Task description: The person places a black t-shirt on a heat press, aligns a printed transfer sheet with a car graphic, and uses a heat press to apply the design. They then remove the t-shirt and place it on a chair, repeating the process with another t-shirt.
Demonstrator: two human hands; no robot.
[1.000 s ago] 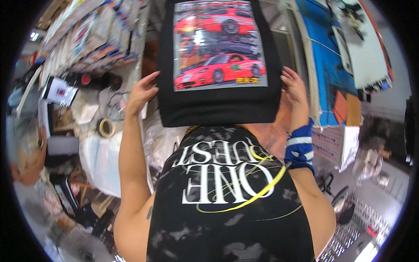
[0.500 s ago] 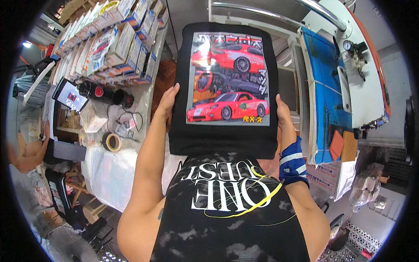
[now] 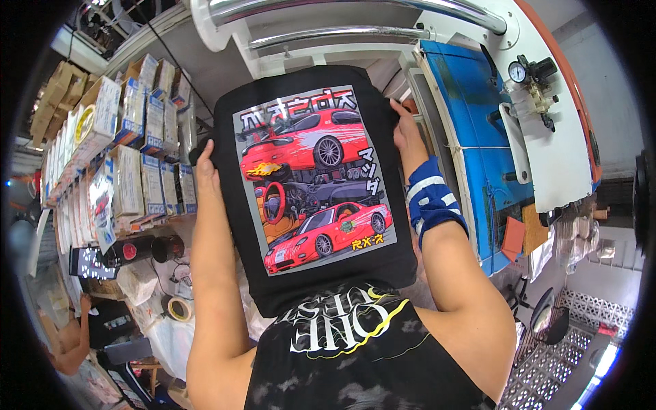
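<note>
A black printed shirt (image 3: 318,188) is spread flat before me in a rounded rectangle, tilted counter-clockwise. Its glossy print shows red sports cars, a car interior and lettering. Along the shirt's left edge, my left hand (image 3: 208,172) is closed, thumb along the side and the other fingers hidden behind the cloth. My right hand (image 3: 406,134) grips the upper right edge in the same way. A blue band with white stripes (image 3: 436,205) circles my right forearm. The shirt's lower edge lies close against my black top.
Stacked narrow cartons (image 3: 143,174) fill shelving on the left, above a bench with a tape roll (image 3: 180,309). White machinery with metal bars (image 3: 342,35), a blue panel (image 3: 471,154) and a pressure gauge (image 3: 517,71) stands ahead and right. Another person's arm (image 3: 72,345) shows lower left.
My hands and the shirt have shifted left in view, and the shirt has tilted counter-clockwise. The surroundings have swung as my view turned. Both hands keep their hold.
</note>
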